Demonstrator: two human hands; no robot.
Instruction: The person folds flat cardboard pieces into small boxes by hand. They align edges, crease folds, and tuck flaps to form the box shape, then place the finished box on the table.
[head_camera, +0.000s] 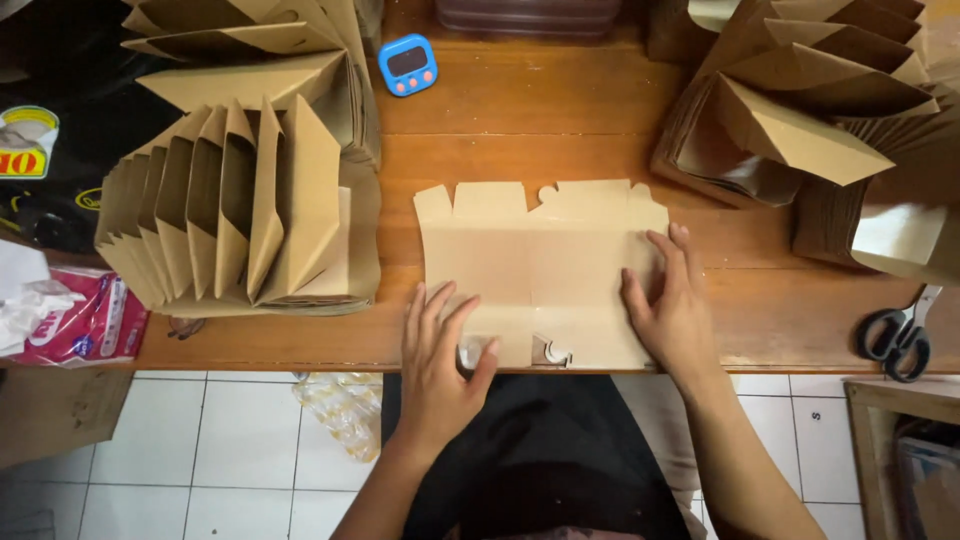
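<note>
Brown flat carton blank (540, 265) lies on the wooden table (520, 110) — both hands, left (437, 365) and right (672, 305), press it, fingers spread.

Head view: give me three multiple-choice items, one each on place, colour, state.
1. Where do the black-handled scissors lie?
A. right end of the wooden table
B. on the floor tiles
C. on the flat box blank

2. What colour is the small digital timer?
A. red
B. blue
C. green

3. How is the brown cardboard box blank under the hands?
A. folded into a box
B. rolled up
C. lying flat, unfolded

Answers: 1 A, they lie near the table's right edge. 2 B, its case is blue with pink buttons. 3 C, it lies flat on the table, the left hand at its near edge and the right hand pressing on its right part.
</note>
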